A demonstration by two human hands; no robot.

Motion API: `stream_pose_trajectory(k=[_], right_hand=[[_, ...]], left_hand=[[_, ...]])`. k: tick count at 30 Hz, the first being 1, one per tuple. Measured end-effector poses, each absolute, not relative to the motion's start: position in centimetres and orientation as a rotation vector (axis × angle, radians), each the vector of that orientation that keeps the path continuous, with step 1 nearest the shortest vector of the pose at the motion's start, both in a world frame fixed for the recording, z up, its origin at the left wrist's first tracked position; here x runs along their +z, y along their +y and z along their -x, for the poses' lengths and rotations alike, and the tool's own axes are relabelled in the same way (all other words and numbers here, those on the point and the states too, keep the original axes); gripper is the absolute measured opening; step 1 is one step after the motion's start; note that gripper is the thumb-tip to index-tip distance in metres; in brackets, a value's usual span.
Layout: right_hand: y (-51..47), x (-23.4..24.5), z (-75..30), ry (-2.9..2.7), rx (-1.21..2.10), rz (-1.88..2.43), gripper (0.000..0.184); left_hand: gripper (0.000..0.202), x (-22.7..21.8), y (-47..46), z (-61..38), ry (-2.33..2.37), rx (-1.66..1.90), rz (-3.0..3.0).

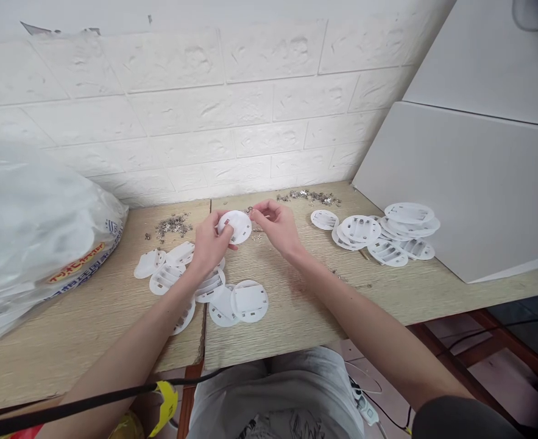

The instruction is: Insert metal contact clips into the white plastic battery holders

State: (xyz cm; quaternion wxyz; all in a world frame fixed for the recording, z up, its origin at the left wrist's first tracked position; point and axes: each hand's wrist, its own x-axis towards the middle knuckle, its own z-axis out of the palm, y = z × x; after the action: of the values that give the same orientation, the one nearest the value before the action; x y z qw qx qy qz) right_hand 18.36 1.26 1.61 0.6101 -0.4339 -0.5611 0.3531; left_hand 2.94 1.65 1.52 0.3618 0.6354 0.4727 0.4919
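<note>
My left hand [212,241] is closed on a round white battery case [242,227], its thumb lying across the face. Small rectangular slots show in the case. Just to its right, my right hand [275,224] pinches a small metal clip [249,210] by the case's edge; the clip's exact shape is too small to make out. Below my left hand lie several more white cases [166,279], some overlapping. Two others [250,302] rest nearer the front edge. A further stack of cases [408,222] is spread out on the right, several showing battery-shaped hollows.
Loose metal clips form one pile [173,227] at left and another [312,196] by the wall. A large clear plastic bag [35,244] bulges on the left. Grey panels [470,189] lean at right. A seam splits the wooden table [291,323]; a black cable [90,396] crosses in front.
</note>
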Motion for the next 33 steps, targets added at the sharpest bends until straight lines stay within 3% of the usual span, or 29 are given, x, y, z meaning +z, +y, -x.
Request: stream_pose_trajectory(k=[19,33], right_hand=[[1.4,0.9,-18.9,-1.671,0.349,1.191,0.009],[1.6,0.7,-18.6,-1.542,0.558,1.084,0.006]], left_hand=[[0.027,2.0,1.0,-3.5,1.058,1.194,-1.332],[0.035,2.1,1.2,-3.4,0.987,1.156,-1.178]])
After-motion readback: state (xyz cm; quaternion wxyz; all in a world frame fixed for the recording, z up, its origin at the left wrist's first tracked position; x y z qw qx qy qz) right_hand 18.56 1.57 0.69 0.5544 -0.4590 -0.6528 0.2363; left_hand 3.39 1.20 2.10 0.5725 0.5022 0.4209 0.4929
